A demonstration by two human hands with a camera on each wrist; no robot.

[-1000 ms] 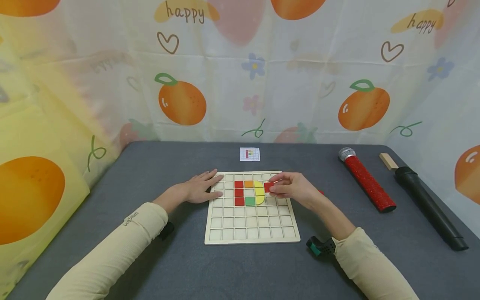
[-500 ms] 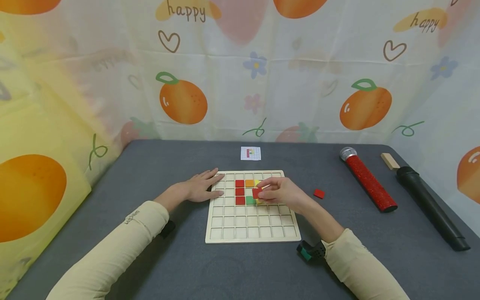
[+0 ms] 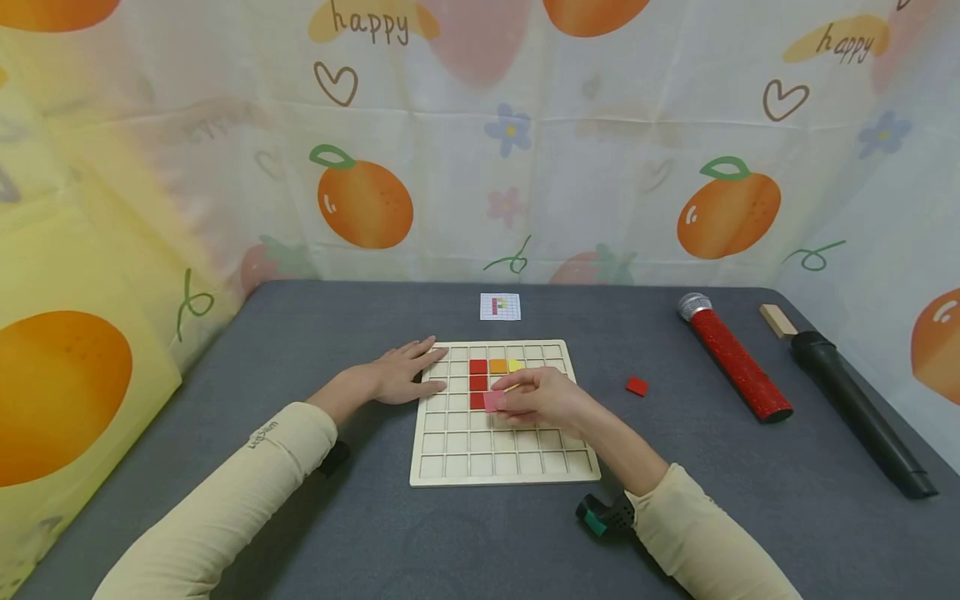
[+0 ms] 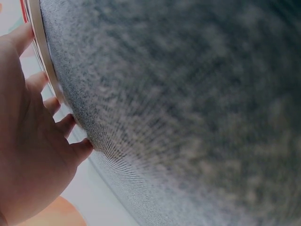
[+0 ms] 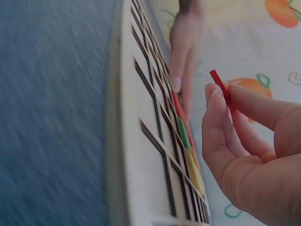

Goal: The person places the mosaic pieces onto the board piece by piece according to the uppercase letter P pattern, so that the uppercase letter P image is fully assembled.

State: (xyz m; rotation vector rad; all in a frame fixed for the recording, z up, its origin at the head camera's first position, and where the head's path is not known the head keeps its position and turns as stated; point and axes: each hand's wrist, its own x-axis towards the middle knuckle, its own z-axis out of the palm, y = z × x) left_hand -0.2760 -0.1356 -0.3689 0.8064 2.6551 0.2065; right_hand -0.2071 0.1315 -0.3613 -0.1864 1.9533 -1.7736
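A pale wooden grid board (image 3: 465, 463) lies on the grey table. My left hand (image 3: 390, 377) rests at its left edge, fingers spread over the rim; the left wrist view shows the fingertips along the board's side. My right hand (image 3: 543, 398) pinches a red square tile (image 3: 492, 402) between thumb and fingers, held above the lower part of the coloured tiles. The right wrist view shows that tile edge-on. Set in the grid are a column of red tiles (image 3: 477, 367), an orange tile (image 3: 498, 367), yellow tiles (image 5: 193, 172) and a green tile (image 5: 183, 133), the last partly hidden by my right hand in the head view.
Another red tile (image 3: 637, 387) lies on the table right of the board. Behind the board is a small printed card (image 3: 500, 307) with a coloured grid pattern. Farther right lie a red microphone (image 3: 735, 362), a black stick-like object (image 3: 862, 417) and a wooden block (image 3: 777, 321).
My right hand has carried the red tile leftward and toward me, from the right of the yellow tiles to over the pattern's lower part. The left hand has stayed at the board's edge.
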